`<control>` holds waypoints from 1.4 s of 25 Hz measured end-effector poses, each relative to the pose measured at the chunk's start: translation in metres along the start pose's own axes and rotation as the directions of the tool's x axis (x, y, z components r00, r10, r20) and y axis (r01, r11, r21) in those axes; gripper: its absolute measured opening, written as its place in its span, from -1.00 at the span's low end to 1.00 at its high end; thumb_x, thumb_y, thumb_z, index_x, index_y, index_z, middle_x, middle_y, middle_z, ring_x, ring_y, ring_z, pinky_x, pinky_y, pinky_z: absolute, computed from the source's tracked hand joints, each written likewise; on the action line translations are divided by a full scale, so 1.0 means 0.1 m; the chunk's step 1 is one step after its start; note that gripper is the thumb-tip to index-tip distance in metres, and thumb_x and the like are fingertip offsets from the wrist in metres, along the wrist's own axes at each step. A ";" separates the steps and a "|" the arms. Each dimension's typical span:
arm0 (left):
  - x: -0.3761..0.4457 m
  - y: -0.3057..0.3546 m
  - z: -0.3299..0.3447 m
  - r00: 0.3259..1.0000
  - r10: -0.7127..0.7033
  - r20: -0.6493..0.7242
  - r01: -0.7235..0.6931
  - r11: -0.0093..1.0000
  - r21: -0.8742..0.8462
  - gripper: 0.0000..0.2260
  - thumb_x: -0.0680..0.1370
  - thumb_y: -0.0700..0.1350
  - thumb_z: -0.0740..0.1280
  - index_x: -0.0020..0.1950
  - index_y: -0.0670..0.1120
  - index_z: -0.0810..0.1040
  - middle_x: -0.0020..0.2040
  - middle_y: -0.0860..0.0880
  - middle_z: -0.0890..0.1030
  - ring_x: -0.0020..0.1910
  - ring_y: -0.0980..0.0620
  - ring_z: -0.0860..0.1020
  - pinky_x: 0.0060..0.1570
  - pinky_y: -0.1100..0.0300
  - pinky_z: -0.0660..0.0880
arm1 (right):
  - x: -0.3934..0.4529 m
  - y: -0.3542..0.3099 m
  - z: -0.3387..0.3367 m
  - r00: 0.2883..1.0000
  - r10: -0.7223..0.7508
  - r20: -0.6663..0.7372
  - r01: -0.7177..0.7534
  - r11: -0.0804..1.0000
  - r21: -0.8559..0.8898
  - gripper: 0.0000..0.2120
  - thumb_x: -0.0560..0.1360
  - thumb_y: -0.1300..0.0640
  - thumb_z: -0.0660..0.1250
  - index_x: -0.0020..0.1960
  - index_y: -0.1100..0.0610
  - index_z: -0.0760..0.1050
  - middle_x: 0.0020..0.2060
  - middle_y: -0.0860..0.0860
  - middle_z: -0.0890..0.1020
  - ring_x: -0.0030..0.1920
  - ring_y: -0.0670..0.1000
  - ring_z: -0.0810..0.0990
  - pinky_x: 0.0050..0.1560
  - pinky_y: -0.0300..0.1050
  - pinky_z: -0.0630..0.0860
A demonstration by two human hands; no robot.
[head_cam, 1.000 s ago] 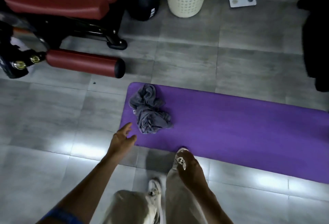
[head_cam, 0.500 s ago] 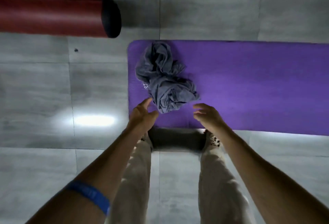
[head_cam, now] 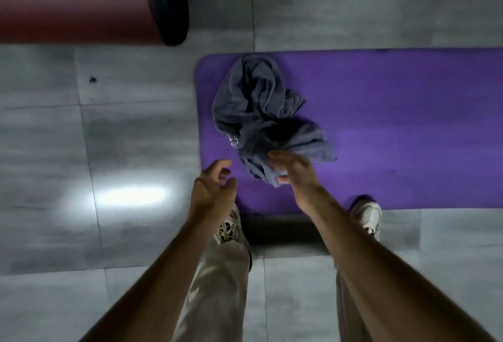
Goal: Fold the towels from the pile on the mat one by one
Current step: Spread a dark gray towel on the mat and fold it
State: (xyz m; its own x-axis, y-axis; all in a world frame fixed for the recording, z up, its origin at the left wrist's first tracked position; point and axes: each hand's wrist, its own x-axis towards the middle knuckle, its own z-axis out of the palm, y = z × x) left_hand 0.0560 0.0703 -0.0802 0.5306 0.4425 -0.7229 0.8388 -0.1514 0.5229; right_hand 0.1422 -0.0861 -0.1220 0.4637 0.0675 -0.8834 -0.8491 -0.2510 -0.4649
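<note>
Right hand (head_cam: 292,170) is on the grey towel pile (head_cam: 261,118), thumb and fingers closed on the near corner of the cloth, though motion blur makes the exact grip hard to read. The pile sits crumpled at the left end of the purple mat (head_cam: 394,113). Left hand (head_cam: 213,186) hovers just beside it, fingers loosely curled, holding nothing. A red roller (head_cam: 81,1) lies on the grey floor (head_cam: 136,129) beyond.

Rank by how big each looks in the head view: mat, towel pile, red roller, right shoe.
1. mat
2. red roller, cut off by the frame and possibly nearer the camera, so unsure against the mat
3. towel pile
4. right shoe
</note>
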 end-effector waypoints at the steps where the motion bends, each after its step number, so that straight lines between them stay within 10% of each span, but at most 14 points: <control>1: -0.13 0.12 -0.02 1.000 0.000 0.014 0.000 1.000 -0.009 -0.68 0.51 -0.21 0.33 0.25 -0.02 0.55 0.06 -0.04 0.63 -0.01 0.03 0.60 -0.08 0.19 0.56 | -0.26 -0.08 -0.08 0.999 -0.035 -0.017 0.036 0.997 0.065 -0.71 0.37 0.16 0.42 0.09 0.16 0.63 -0.19 -0.06 0.66 -0.14 -0.08 0.60 -0.08 -0.13 0.49; 4: -0.64 0.70 -0.12 0.999 0.041 0.029 -0.040 0.999 -0.019 -0.63 0.45 -0.15 0.37 0.26 0.00 0.54 0.08 0.01 0.62 0.09 0.00 0.60 0.09 0.06 0.56 | -1.18 -0.50 -0.50 0.990 -0.138 -0.016 0.137 0.956 0.259 -0.79 0.40 0.37 0.37 -0.18 0.08 0.64 -0.32 -0.09 0.63 -0.22 -0.09 0.59 -0.11 -0.14 0.42; 10: -2.10 2.35 -0.38 0.944 0.259 0.204 -0.182 0.925 -0.333 -0.55 0.32 0.12 0.47 0.05 -0.17 0.61 -0.02 0.04 0.68 -0.02 0.13 0.60 -0.02 0.15 0.49 | -3.08 -1.65 -1.59 0.905 -0.405 0.128 0.297 0.819 0.490 -0.61 0.06 0.05 0.68 -0.27 0.10 0.54 -0.25 0.12 0.53 -0.14 0.06 0.49 -0.07 -0.13 0.43; 13: -3.05 3.09 -0.37 0.938 0.309 0.158 -0.177 0.817 -0.550 -0.23 0.34 0.40 0.38 0.24 -0.22 0.55 0.21 -0.13 0.61 0.23 -0.08 0.55 0.28 -0.01 0.44 | -3.94 -2.26 -2.14 0.806 -0.585 0.092 0.482 0.738 0.473 -0.62 0.07 -0.06 0.68 -0.24 0.08 0.63 -0.26 0.03 0.58 -0.19 -0.03 0.51 -0.10 -0.28 0.45; 20: -4.68 4.52 -0.06 0.837 0.534 -0.115 -0.508 0.682 -0.526 -0.93 0.52 -0.24 0.38 -0.01 -0.15 0.62 -0.14 0.03 0.71 -0.10 0.11 0.63 -0.09 0.28 0.54 | -5.24 -2.95 -3.25 0.589 -0.781 0.207 0.697 0.620 0.361 -0.60 0.37 0.34 0.42 0.17 0.09 0.63 -0.02 0.22 0.54 0.04 -0.01 0.53 0.10 -0.20 0.50; 25: -5.24 4.95 0.10 0.770 0.578 -0.271 -0.636 0.660 -0.400 -0.75 0.62 -0.11 0.28 -0.15 -0.26 0.55 -0.24 -0.03 0.55 -0.21 0.11 0.50 -0.20 0.18 0.47 | -5.96 -2.84 -3.77 0.537 -0.843 0.034 0.836 0.538 0.110 -0.65 0.46 0.46 0.36 0.16 0.14 0.58 -0.01 0.02 0.52 -0.14 -0.21 0.54 -0.06 -0.39 0.46; 31: -5.61 4.88 -0.01 0.804 0.515 -0.298 -0.553 0.461 -0.694 -0.79 0.62 -0.08 0.28 -0.20 -0.05 0.55 -0.24 0.09 0.64 -0.20 0.17 0.57 -0.15 0.31 0.49 | -6.56 -2.33 -4.53 0.642 -0.720 -0.264 0.760 0.553 0.341 -0.70 0.46 0.47 0.32 0.07 0.16 0.57 -0.16 0.14 0.53 -0.09 0.06 0.50 0.04 -0.17 0.46; 35: -5.76 4.64 0.08 0.807 0.586 -0.075 -0.401 0.450 -0.798 -0.84 0.64 -0.19 0.22 -0.06 -0.10 0.57 -0.22 0.06 0.68 -0.19 0.15 0.62 -0.16 0.28 0.55 | -6.94 -2.09 -4.75 0.724 -0.676 -0.138 0.645 0.592 0.484 -0.48 0.37 0.44 0.35 0.28 0.10 0.53 -0.16 0.04 0.58 -0.08 0.04 0.52 -0.06 -0.10 0.49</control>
State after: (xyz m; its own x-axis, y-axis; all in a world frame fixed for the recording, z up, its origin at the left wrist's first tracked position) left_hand 0.1404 -0.2623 0.5752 0.9107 0.3344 -0.2426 0.0674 0.4592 0.8858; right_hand 0.1186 -0.5391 0.6161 0.9445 0.0848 -0.3175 -0.3261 0.3626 -0.8731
